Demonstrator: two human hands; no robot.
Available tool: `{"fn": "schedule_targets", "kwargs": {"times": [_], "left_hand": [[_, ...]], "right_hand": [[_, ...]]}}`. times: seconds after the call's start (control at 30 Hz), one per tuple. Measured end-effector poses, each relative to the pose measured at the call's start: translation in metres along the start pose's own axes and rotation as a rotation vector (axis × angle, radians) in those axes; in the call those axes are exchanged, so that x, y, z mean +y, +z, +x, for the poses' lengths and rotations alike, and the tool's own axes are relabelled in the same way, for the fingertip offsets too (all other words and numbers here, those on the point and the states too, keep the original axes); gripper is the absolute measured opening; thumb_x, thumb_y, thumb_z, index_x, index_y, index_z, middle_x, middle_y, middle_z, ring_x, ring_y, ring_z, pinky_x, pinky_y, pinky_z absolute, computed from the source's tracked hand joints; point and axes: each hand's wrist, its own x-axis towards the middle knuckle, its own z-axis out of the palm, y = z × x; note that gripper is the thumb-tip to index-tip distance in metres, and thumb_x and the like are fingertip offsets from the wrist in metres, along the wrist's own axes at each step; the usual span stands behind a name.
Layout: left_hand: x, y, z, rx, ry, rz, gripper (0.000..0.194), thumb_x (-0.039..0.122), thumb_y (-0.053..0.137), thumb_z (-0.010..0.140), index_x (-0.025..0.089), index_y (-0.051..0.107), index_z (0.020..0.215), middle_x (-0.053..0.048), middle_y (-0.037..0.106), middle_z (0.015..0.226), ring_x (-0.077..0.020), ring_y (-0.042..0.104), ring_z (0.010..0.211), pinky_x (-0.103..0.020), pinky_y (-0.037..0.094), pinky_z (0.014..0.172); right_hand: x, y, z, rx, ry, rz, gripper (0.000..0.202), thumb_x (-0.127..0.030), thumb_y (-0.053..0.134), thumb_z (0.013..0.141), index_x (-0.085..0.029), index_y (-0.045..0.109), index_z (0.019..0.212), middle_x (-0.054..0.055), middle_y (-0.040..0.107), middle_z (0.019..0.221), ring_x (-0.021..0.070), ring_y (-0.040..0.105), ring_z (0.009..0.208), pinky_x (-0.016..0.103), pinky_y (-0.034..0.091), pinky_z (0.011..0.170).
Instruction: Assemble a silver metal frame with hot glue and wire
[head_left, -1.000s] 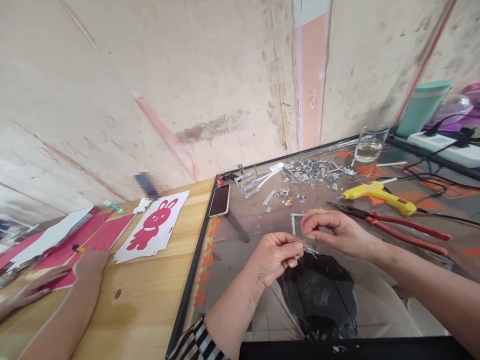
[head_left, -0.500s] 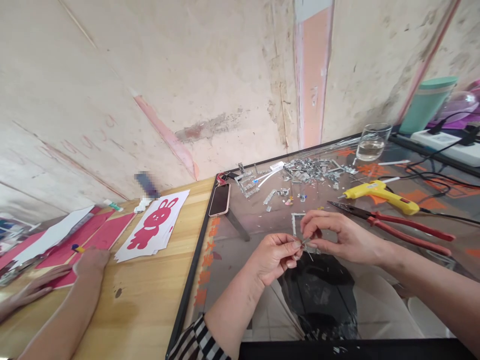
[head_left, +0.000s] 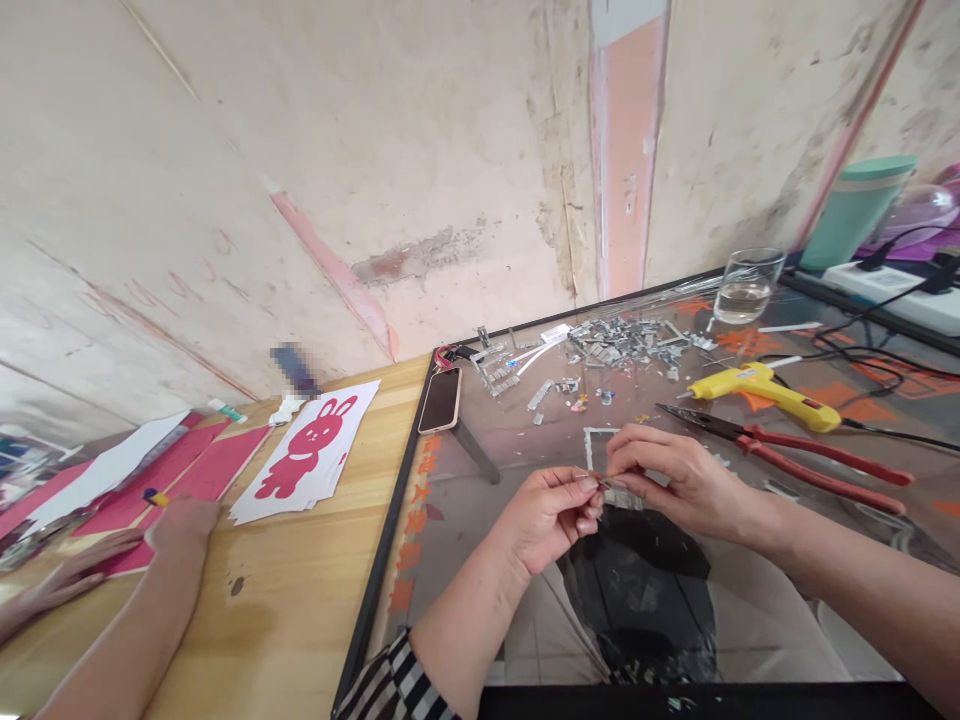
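Observation:
My left hand [head_left: 559, 510] is closed in a pinch on a thin, wire-like piece [head_left: 592, 478], too small to name surely. From the other side my right hand [head_left: 675, 478] pinches at the same piece, its fingertips almost touching the left thumb. Just beyond and below the fingers lies a pale, thin angled frame [head_left: 598, 440] on the glass-topped table [head_left: 517, 450]. To the right of my right hand rest long-nose pliers with red handles [head_left: 810, 455] and a yellow glue gun [head_left: 772, 390]. A heap of small silvery metal pieces [head_left: 630, 342] spreads behind the hands.
A phone [head_left: 440, 402] lies near the table's left edge. At the back right stand a glass of water [head_left: 748, 285], a green cup [head_left: 855, 210] and a power strip [head_left: 900, 292] with cables. On the wooden table, another person's hands [head_left: 184, 520] rest by red paper [head_left: 217, 465] and rabbit cut-outs [head_left: 311, 450].
The thin piece lies flatter between my fingertips; the thin end that hung below them no longer shows. My right hand has shifted slightly right. The other person's hands stay put.

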Motion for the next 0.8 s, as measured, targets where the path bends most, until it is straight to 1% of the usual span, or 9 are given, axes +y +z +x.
{"fn": "schedule_targets", "kwargs": {"times": [0.1, 0.2, 0.33, 0.47, 0.57, 0.67, 0.8], "left_hand": [[-0.0007, -0.0003, 0.0007, 0.042, 0.005, 0.016, 0.021, 0.023, 0.075, 0.06, 0.009, 0.062, 0.069, -0.002, 0.052, 0.061, -0.0062, 0.044, 0.054, -0.021, 0.024, 0.048], [-0.0012, -0.0005, 0.0017, 0.057, -0.009, 0.012, 0.022, 0.025, 0.075, 0.06, 0.009, 0.062, 0.068, -0.003, 0.054, 0.061, -0.006, 0.045, 0.053, -0.02, 0.025, 0.047], [-0.0011, 0.0005, 0.0021, 0.05, 0.0, 0.001, 0.022, 0.027, 0.074, 0.061, 0.009, 0.061, 0.066, -0.003, 0.054, 0.061, -0.0062, 0.045, 0.052, -0.02, 0.025, 0.047], [-0.002, 0.0024, 0.0016, 0.065, 0.039, 0.049, 0.022, 0.026, 0.075, 0.06, 0.01, 0.06, 0.064, -0.002, 0.054, 0.058, -0.006, 0.046, 0.052, -0.019, 0.028, 0.047], [-0.003, 0.0029, 0.0014, 0.079, 0.074, 0.118, 0.022, 0.028, 0.074, 0.062, 0.011, 0.06, 0.066, -0.002, 0.056, 0.058, -0.0074, 0.05, 0.053, -0.019, 0.032, 0.047], [-0.0031, 0.0027, 0.0012, 0.066, 0.083, 0.174, 0.022, 0.031, 0.07, 0.066, 0.011, 0.061, 0.07, -0.004, 0.06, 0.062, -0.0084, 0.053, 0.053, -0.018, 0.033, 0.045], [-0.0019, 0.0031, 0.0005, 0.058, 0.09, 0.202, 0.023, 0.031, 0.069, 0.068, 0.01, 0.062, 0.07, -0.006, 0.062, 0.067, -0.0075, 0.052, 0.053, -0.018, 0.033, 0.046]], "right_hand": [[0.0006, 0.0024, -0.0004, 0.028, -0.018, -0.04, 0.013, -0.021, 0.045, 0.083, -0.022, 0.057, 0.083, 0.006, 0.06, 0.083, 0.0153, 0.057, 0.076, 0.027, 0.046, 0.067], [0.0007, 0.0043, -0.0008, 0.049, -0.037, -0.065, 0.011, -0.02, 0.045, 0.083, -0.022, 0.056, 0.083, 0.006, 0.06, 0.08, 0.0152, 0.056, 0.074, 0.027, 0.045, 0.065], [0.0001, 0.0054, -0.002, 0.039, -0.052, -0.109, 0.011, -0.019, 0.044, 0.083, -0.022, 0.055, 0.085, 0.006, 0.059, 0.081, 0.0155, 0.055, 0.075, 0.028, 0.045, 0.066], [-0.0006, 0.0059, -0.0037, 0.027, -0.062, -0.155, 0.011, -0.018, 0.045, 0.083, -0.021, 0.055, 0.085, 0.007, 0.059, 0.083, 0.0156, 0.055, 0.075, 0.027, 0.044, 0.066], [-0.001, 0.006, -0.0042, 0.012, -0.054, -0.151, 0.011, -0.018, 0.045, 0.083, -0.021, 0.055, 0.084, 0.006, 0.06, 0.082, 0.0155, 0.055, 0.075, 0.027, 0.044, 0.066], [-0.0015, 0.0055, -0.0037, -0.007, -0.026, -0.122, 0.01, -0.018, 0.045, 0.083, -0.021, 0.054, 0.082, 0.005, 0.059, 0.08, 0.0151, 0.055, 0.074, 0.027, 0.043, 0.065], [-0.0026, 0.0051, -0.0025, -0.008, 0.004, -0.071, 0.009, -0.017, 0.047, 0.082, -0.021, 0.054, 0.079, 0.004, 0.059, 0.078, 0.015, 0.055, 0.073, 0.026, 0.042, 0.065]]}}
